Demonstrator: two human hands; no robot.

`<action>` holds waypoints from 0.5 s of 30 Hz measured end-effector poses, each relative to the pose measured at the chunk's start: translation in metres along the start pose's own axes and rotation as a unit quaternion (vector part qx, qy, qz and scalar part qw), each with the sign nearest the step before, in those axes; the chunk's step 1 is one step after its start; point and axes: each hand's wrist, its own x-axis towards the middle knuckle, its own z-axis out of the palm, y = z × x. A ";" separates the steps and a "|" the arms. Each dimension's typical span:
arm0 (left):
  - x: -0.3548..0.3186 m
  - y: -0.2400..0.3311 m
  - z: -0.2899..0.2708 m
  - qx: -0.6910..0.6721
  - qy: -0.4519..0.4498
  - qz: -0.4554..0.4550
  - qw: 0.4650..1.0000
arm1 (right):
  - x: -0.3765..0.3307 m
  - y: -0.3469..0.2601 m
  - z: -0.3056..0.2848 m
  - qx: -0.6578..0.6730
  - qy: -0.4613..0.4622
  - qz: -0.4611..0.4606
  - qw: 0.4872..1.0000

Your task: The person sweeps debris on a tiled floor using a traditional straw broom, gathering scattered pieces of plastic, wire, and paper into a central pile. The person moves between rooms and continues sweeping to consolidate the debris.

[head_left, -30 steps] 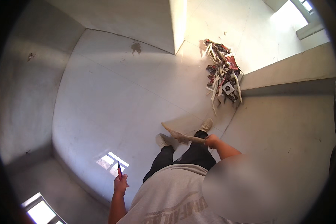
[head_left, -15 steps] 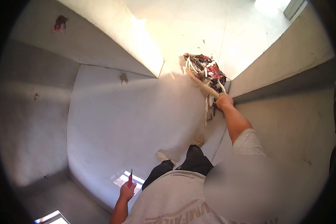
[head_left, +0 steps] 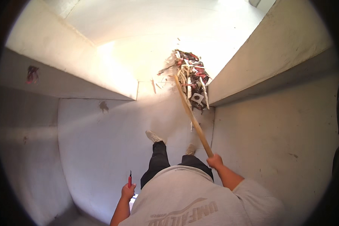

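My right hand [head_left: 215, 161] is closed round the near end of a long wooden stick [head_left: 194, 120], which slants forward and left. Its far end meets a heap of scraps [head_left: 192, 73]: dark and red pieces, pale strips and a white square piece with a round hole. Whether the stick has a head under the scraps cannot be seen. Low on the left, beside my body, my left hand [head_left: 128, 191] grips a small red-handled tool [head_left: 130, 180] with a thin dark tip pointing up. Its exact kind is unclear.
The heap lies in a gap between a wall end on the left [head_left: 101, 75] and a wall on the right [head_left: 275, 56]. Loose bits [head_left: 153, 86] lie left of the heap. My shoes [head_left: 153, 136] stand on the pale grey floor. Stains mark the left wall and floor.
My right hand has drawn back from beside the heap toward my body, showing more of the stick. My feet have shifted and the view has turned. The left hand still holds the red-handled tool.
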 end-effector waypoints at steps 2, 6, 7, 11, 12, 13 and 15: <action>0.032 0.019 -0.011 0.028 -0.033 0.007 0.999 | -0.056 0.018 -0.004 -0.002 0.014 0.029 0.999; 0.134 0.044 -0.046 0.083 -0.075 -0.028 0.993 | -0.108 -0.005 -0.024 0.124 -0.109 0.166 0.972; 0.156 0.059 -0.050 0.090 -0.082 -0.041 0.992 | -0.100 0.005 -0.013 0.182 -0.119 0.234 0.947; 0.236 0.143 -0.086 0.042 -0.087 0.018 0.995 | -0.021 -0.036 0.042 0.379 -0.114 0.360 0.845; 0.251 0.167 -0.110 0.045 -0.086 0.042 0.994 | 0.000 -0.069 0.064 0.452 -0.118 0.361 0.807; 0.257 0.194 -0.120 0.038 -0.094 0.059 0.993 | 0.026 -0.117 0.061 0.475 -0.121 0.365 0.792; 0.258 0.238 -0.135 0.015 -0.100 0.084 0.991 | 0.092 -0.196 0.065 0.555 -0.153 0.321 0.752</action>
